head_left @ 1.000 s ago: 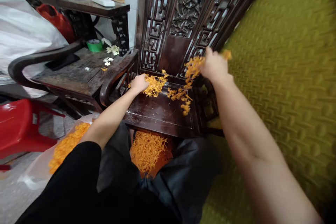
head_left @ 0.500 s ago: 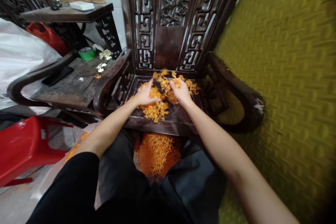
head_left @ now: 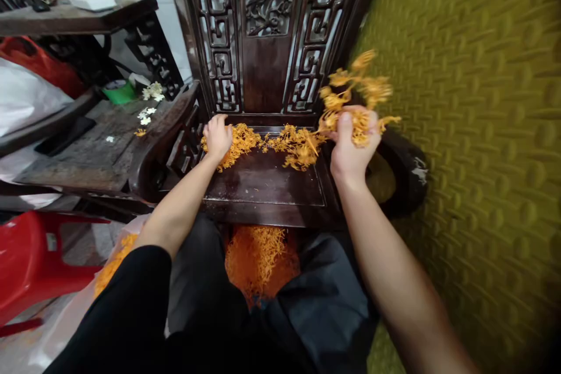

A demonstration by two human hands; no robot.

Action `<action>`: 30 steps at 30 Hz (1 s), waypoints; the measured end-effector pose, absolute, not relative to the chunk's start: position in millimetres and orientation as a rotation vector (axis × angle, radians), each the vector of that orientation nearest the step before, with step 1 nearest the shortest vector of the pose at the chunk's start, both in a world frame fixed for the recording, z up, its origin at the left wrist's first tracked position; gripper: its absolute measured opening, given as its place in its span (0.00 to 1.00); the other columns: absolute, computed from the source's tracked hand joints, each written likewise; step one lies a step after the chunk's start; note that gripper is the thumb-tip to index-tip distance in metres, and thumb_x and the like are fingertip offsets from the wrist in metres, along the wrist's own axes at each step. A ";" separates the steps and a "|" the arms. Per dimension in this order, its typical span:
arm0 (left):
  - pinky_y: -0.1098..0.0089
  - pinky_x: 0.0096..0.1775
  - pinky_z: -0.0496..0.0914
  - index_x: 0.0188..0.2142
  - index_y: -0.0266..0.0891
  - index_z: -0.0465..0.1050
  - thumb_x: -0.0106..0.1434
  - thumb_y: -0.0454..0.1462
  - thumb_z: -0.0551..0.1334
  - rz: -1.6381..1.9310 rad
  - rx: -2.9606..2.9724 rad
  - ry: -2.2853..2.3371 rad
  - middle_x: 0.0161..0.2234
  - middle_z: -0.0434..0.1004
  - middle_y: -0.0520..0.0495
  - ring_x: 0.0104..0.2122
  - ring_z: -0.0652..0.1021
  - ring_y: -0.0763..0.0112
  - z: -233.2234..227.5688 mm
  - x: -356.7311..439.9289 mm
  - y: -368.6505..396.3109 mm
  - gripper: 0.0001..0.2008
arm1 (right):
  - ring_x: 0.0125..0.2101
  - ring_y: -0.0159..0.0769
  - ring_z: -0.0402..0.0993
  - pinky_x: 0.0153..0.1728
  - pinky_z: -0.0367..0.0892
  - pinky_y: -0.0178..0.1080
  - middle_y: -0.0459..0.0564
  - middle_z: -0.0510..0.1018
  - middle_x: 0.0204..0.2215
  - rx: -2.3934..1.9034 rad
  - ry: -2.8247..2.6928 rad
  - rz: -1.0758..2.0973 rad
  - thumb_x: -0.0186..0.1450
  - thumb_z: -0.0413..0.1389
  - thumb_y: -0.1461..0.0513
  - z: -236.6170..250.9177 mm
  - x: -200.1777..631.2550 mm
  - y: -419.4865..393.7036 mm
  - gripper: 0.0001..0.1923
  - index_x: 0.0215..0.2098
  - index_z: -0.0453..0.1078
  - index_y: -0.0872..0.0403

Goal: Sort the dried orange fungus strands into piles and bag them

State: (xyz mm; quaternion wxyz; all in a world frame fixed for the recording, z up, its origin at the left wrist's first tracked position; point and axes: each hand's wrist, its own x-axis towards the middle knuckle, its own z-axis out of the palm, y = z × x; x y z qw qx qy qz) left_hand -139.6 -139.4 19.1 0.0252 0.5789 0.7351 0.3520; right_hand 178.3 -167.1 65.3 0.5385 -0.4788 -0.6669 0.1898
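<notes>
At the far left a red plastic stool [head_left: 26, 263] stands on the floor, and above it a dark wooden side surface [head_left: 83, 155] carries a green tape roll [head_left: 118, 92] and a few small white flowers [head_left: 151, 92]. A clear bag of orange strands [head_left: 114, 260] lies by the person's left knee.

The left hand [head_left: 218, 137] rests palm down on the seat of the carved wooden chair [head_left: 267, 184], its fingers curled together over the left end of the heap of orange strands [head_left: 280, 146]; half a second ago it lay lower and nearer the middle of the seat, close to the other hand. That heap now stretches in a band along the back edge of the seat, where earlier it sat bunched in the centre.

The right hand [head_left: 350, 149] has risen off the seat and moved right, above the armrest [head_left: 403, 169]. Its fingers are clamped on a raised clump of strands [head_left: 357, 96], blurred, with loose ends fanning upward. More strands [head_left: 260, 260] fill a dark bag between the knees.
</notes>
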 end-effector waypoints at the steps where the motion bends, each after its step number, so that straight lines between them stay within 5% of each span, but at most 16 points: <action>1: 0.54 0.68 0.60 0.57 0.35 0.70 0.71 0.33 0.58 1.115 1.801 2.190 0.60 0.74 0.39 0.62 0.71 0.61 29.0 -129.7 -143.1 0.16 | 0.51 0.50 0.78 0.41 0.79 0.51 0.58 0.74 0.51 -1.160 -1.554 0.625 0.72 0.43 0.41 65.6 175.8 -168.7 0.28 0.61 0.62 0.49; 4: 0.58 0.55 0.74 0.51 0.34 0.73 0.70 0.38 0.60 1.174 1.728 1.699 0.48 0.82 0.38 0.48 0.81 0.61 57.7 -92.5 -168.9 0.13 | 0.39 0.45 0.82 0.34 0.79 0.46 0.52 0.79 0.42 -1.055 -1.334 1.184 0.60 0.62 0.41 66.7 167.5 -176.5 0.30 0.53 0.68 0.47; 7: 0.57 0.51 0.77 0.64 0.40 0.62 0.69 0.49 0.63 1.125 1.630 1.332 0.52 0.81 0.37 0.50 0.82 0.59 74.2 -56.8 -205.7 0.29 | 0.33 0.40 0.80 0.32 0.79 0.44 0.47 0.81 0.38 -0.923 -1.280 1.591 0.50 0.73 0.48 66.3 162.5 -188.0 0.30 0.47 0.71 0.47; 10: 0.58 0.43 0.80 0.67 0.47 0.57 0.64 0.50 0.69 1.180 1.570 1.280 0.50 0.80 0.41 0.44 0.84 0.59 71.3 -40.0 -231.5 0.37 | 0.30 0.37 0.78 0.29 0.77 0.40 0.47 0.81 0.34 -0.867 -1.332 1.758 0.48 0.76 0.53 63.7 160.2 -198.7 0.25 0.41 0.75 0.50; 14: 0.65 0.31 0.79 0.52 0.41 0.72 0.65 0.45 0.69 1.144 1.489 1.350 0.39 0.80 0.46 0.30 0.82 0.67 50.6 -51.1 -237.8 0.19 | 0.27 0.36 0.75 0.25 0.72 0.38 0.49 0.81 0.32 -0.970 -1.353 1.783 0.50 0.76 0.52 56.0 158.9 -203.9 0.23 0.37 0.76 0.53; 17: 0.62 0.40 0.80 0.40 0.38 0.77 0.63 0.42 0.68 1.004 1.650 1.411 0.42 0.82 0.42 0.41 0.83 0.62 37.3 -68.1 -234.1 0.10 | 0.29 0.39 0.77 0.30 0.75 0.43 0.50 0.81 0.33 -1.073 -1.367 1.673 0.52 0.74 0.50 41.5 161.9 -196.8 0.22 0.37 0.75 0.53; 21: 0.52 0.58 0.73 0.54 0.39 0.75 0.64 0.44 0.68 0.973 1.878 1.655 0.56 0.78 0.37 0.56 0.78 0.55 33.3 -80.7 -230.3 0.21 | 0.27 0.42 0.75 0.31 0.72 0.47 0.47 0.77 0.28 -1.239 -1.582 1.444 0.56 0.71 0.53 16.3 169.3 -181.5 0.25 0.47 0.71 0.50; 25: 0.54 0.61 0.71 0.66 0.44 0.62 0.66 0.44 0.67 1.047 1.989 1.496 0.64 0.71 0.38 0.60 0.76 0.56 37.2 -75.3 -226.5 0.32 | 0.24 0.38 0.71 0.26 0.66 0.41 0.43 0.75 0.26 -1.195 -1.949 1.319 0.56 0.69 0.59 11.3 167.5 -177.2 0.24 0.47 0.68 0.49; 27: 0.57 0.55 0.75 0.67 0.48 0.62 0.65 0.42 0.68 0.973 1.961 1.352 0.63 0.73 0.41 0.54 0.80 0.58 37.9 -70.5 -223.9 0.33 | 0.24 0.36 0.70 0.25 0.63 0.40 0.42 0.76 0.26 -1.131 -2.107 1.242 0.56 0.69 0.59 18.0 162.7 -178.4 0.25 0.49 0.67 0.49; 30: 0.63 0.42 0.78 0.55 0.45 0.76 0.66 0.41 0.68 0.938 1.875 1.354 0.48 0.83 0.45 0.36 0.83 0.67 37.6 -67.9 -219.0 0.18 | 0.23 0.36 0.70 0.26 0.61 0.40 0.40 0.75 0.24 -1.102 -2.220 1.116 0.59 0.68 0.54 28.9 156.4 -177.7 0.28 0.54 0.67 0.49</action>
